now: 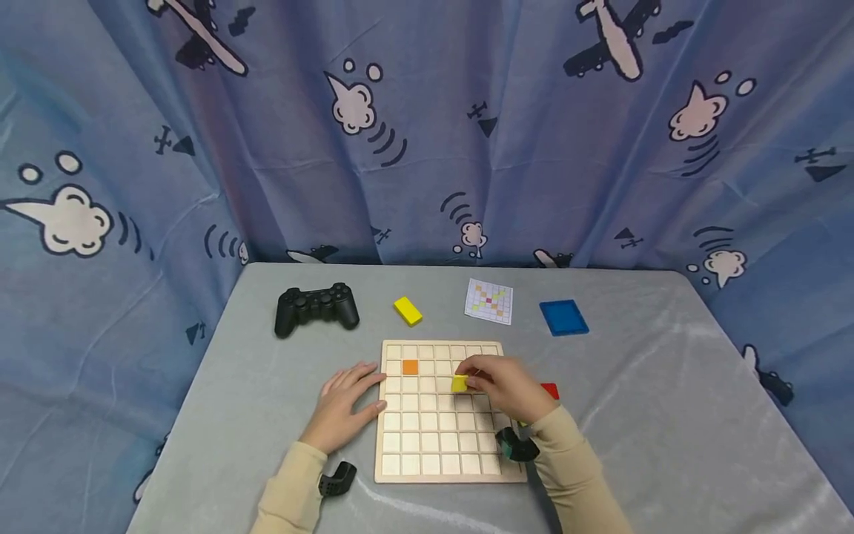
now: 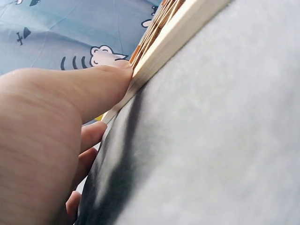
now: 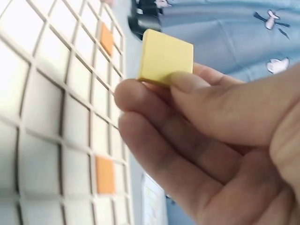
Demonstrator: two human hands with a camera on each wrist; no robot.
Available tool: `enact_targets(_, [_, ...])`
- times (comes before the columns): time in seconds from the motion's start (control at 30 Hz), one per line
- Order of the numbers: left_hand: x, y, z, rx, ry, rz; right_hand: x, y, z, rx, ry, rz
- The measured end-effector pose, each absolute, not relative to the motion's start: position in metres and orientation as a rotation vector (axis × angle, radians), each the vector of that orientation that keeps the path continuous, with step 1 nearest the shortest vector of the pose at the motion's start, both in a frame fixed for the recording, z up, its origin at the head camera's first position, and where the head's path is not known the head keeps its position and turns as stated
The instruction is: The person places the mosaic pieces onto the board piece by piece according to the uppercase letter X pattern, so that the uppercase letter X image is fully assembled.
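Note:
A wooden grid board (image 1: 400,477) lies flat on the table. Thumb and fingers of my right hand (image 1: 500,378) pinch a yellow square tile (image 3: 166,58), held above the board's upper part. One orange tile (image 1: 410,367) sits in a cell at the upper left. The right wrist view shows a second orange tile (image 3: 104,175) in the grid, covered by the right hand in the head view. My left hand (image 1: 343,408) lies with extended fingers at the board's left edge, its thumb touching the wooden side (image 2: 154,61).
Behind the board are a black game controller (image 1: 316,308), a yellow block (image 1: 408,311), a printed pattern card (image 1: 489,301) and a blue square tray (image 1: 564,317). Something red (image 1: 551,390) shows partly behind the right wrist. A patterned curtain (image 1: 427,185) hangs behind the table.

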State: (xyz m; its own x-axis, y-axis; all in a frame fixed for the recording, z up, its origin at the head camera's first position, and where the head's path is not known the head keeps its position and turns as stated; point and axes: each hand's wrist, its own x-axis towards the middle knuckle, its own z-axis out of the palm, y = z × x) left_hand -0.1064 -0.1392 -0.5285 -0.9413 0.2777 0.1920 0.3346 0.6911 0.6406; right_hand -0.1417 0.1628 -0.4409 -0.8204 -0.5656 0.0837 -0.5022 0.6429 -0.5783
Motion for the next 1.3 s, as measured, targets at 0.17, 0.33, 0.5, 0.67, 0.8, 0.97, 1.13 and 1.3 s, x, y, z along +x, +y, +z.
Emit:
enact_targets(0.17, [-0.107,-0.14,-0.532,-0.5,-2.842,-1.057,-0.15,0.146,-0.455,-0.9,2.728,-0.936])
enact_targets(0.33, [-0.107,-0.141,-0.532,-0.5,-2.835,-1.077,-0.157,0.131,-0.465,-0.858,2.713,-0.948])
enact_targets(0.5, [-0.108,-0.14,-0.531,-0.494,-2.861,-1.085,-0.16,0.122,-0.47,-0.817,2.7,-0.949])
enact_targets(0.67, [-0.109,-0.141,-0.531,-0.491,-2.882,-1.072,-0.16,0.117,-0.473,-0.786,2.713,-0.918])
enact_targets(0.8, [-0.109,-0.141,-0.531,-0.485,-2.88,-1.077,-0.161,0.115,-0.475,-0.803,2.711,-0.909])
enact_targets(0.97, [-0.109,-0.141,-0.532,-0.49,-2.874,-1.06,-0.161,0.114,-0.477,-0.789,2.716,-0.899])
enact_targets(1.13, [-0.108,-0.142,-0.531,-0.482,-2.874,-1.059,-0.161,0.113,-0.477,-0.802,2.724,-0.903])
enact_targets(1.3, [-0.108,-0.142,-0.531,-0.48,-2.883,-1.047,-0.161,0.112,-0.478,-0.784,2.717,-0.926])
